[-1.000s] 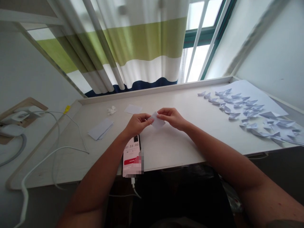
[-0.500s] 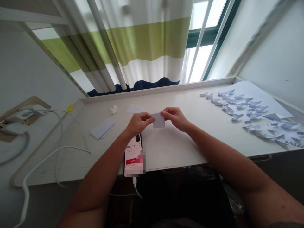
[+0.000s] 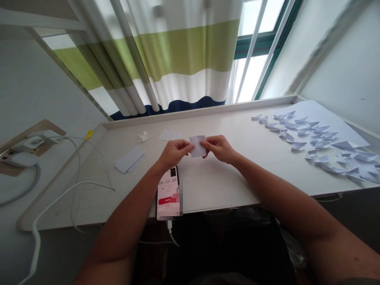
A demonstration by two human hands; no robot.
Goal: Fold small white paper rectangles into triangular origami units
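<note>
A white bench (image 3: pixel 213 178) stretches beneath a person's left hand (image 3: pixel 177 152) and right hand (image 3: pixel 219 149), running well out to either side. Beyond both hands, past the bench's raised back edge, hangs a curtain (image 3: pixel 190 47) banded in white, green and dark blue. To its right, a window (image 3: pixel 252 75) with a green frame lets in daylight.

Well to the right of the right hand, a large white sheet (image 3: pixel 323 113) lies at the far corner, and many small folded paper boats (image 3: pixel 297 146) are gathered in loose rows beside and in front of it. Well to the left of the left hand is a tan power strip (image 3: pixel 49 151) with white plugs and cables.

Closer to the body than the left hand, a phone (image 3: pixel 168 190) lies face up at the bench's front edge, showing 00:33:00, a cable in its lower end. Left of that hand sit folded papers (image 3: pixel 129 160); just beyond it lies a flat paper (image 3: pixel 170 135).

Between the hands is a small white paper square (image 3: pixel 196 147). The left hand pinches its left edge; the right hand grips its right side, thumb in front. Beyond the left hand, off to its left, is a crumpled white scrap (image 3: pixel 143 137).
</note>
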